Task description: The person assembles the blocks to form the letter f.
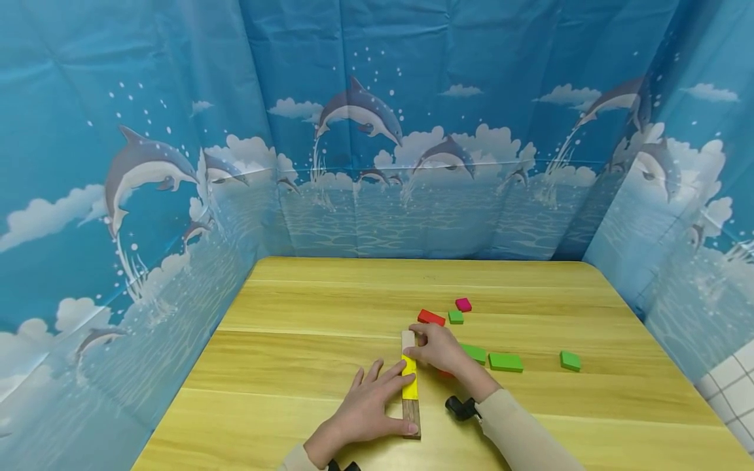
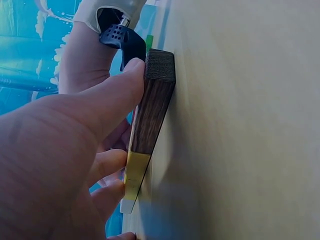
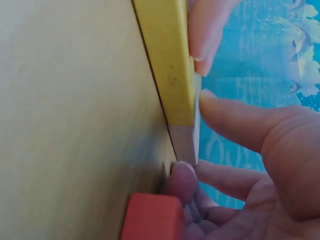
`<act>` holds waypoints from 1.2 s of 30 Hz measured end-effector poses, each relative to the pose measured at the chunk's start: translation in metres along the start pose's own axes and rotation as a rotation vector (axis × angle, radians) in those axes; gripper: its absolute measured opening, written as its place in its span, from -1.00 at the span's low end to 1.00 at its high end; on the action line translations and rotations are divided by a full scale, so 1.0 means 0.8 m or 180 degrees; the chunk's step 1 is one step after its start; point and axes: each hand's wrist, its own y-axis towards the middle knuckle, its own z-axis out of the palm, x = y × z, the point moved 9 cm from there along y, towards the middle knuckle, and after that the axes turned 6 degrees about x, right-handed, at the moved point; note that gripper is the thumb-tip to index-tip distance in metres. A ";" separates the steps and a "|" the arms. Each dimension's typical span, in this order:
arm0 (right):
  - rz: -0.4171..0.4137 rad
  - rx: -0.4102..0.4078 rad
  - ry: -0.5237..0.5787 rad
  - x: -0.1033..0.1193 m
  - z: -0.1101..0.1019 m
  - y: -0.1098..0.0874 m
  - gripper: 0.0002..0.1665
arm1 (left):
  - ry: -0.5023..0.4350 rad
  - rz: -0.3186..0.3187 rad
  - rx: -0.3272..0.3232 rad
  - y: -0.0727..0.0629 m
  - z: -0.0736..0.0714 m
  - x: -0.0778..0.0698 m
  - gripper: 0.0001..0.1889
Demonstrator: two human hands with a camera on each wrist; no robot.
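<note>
A dark brown wooden block (image 1: 411, 411), a yellow block (image 1: 410, 391) and a pale wooden block (image 1: 408, 339) lie end to end in a straight row on the table. My left hand (image 1: 368, 405) is spread over the near part of the row. Its thumb rests on the brown block (image 2: 152, 115) and its fingertips touch the yellow one (image 2: 136, 172). At the far end, my right hand (image 1: 440, 348) holds the pale block (image 3: 185, 142) between thumb and a bent finger. A red block (image 3: 152, 215) stands close beside its fingers.
Right of the row lie a red block (image 1: 432, 317), a small green block (image 1: 456, 317) and a magenta block (image 1: 463, 305). Longer green blocks (image 1: 505, 362) and another green piece (image 1: 570, 360) are farther right. My right forearm partly covers a second red block (image 1: 446, 374). Dolphin-print curtains (image 1: 377, 216) surround the table.
</note>
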 end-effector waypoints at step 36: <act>0.0151 -0.0941 -0.0807 -0.041 -0.072 0.009 -0.49 | -0.0068 -0.0023 -0.0017 0.001 0.002 0.006 -0.09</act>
